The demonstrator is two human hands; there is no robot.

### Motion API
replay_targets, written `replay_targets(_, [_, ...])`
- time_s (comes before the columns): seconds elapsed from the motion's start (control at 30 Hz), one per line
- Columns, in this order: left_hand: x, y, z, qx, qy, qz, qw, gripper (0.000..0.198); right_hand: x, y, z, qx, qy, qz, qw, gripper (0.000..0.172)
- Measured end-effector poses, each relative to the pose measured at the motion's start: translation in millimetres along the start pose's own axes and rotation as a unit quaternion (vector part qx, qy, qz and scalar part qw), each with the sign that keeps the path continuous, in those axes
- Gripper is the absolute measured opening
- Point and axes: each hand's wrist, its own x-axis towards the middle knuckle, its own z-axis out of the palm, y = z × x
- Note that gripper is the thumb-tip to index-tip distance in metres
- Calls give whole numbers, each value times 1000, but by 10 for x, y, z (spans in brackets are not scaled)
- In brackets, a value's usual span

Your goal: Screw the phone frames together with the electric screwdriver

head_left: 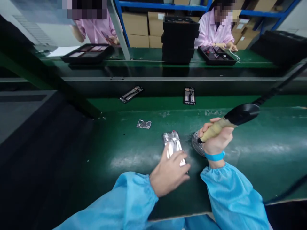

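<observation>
My left hand (169,172) lies across the lower part of a phone frame (173,142), with the thumb at its left edge and the fingers curled over towards its right edge. Silvery, reflective parts show on the frame. My right hand (218,140) is wrapped round the yellowish grip of an electric screwdriver (216,128), whose black rear end leads to a cord. Its tip points left, over a round dish with a grainy metallic surface (197,143). A small circuit board (144,124) lies flat to the upper left of the phone frame.
Two more phone frames, one tilted (131,94) and one upright (189,95), lie farther back on the green bench (115,140). Opposite, two people in pink work by black trays (87,52), beside a stack of black trays (178,40). A dark post (72,92) stands left.
</observation>
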Motion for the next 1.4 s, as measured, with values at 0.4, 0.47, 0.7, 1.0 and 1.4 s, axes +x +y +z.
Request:
replay_targets(0.4, [571, -881, -50, 66, 100, -212, 970, 24, -56, 117, -42, 9, -18, 33, 999, 64])
replay_targets(0.47, [774, -981, -24, 72, 123, -235, 962, 29, -64, 132, -43, 12, -21, 34, 999, 63])
replay_targets(0.7, [1621, -1479, -44, 93, 169, -249, 949, 29, -84, 140, 9, 32, -23, 37, 999, 61])
replay_targets(1.0, [2845, -1313, 348, 47, 183, -206, 960, 13, -176, 196, 63, 36, -35, 49, 998, 57])
replay_targets(1.4, [2284, -975, 215, 31, 135, -125, 982, 23, -122, 125, 53, 37, -42, 26, 998, 57])
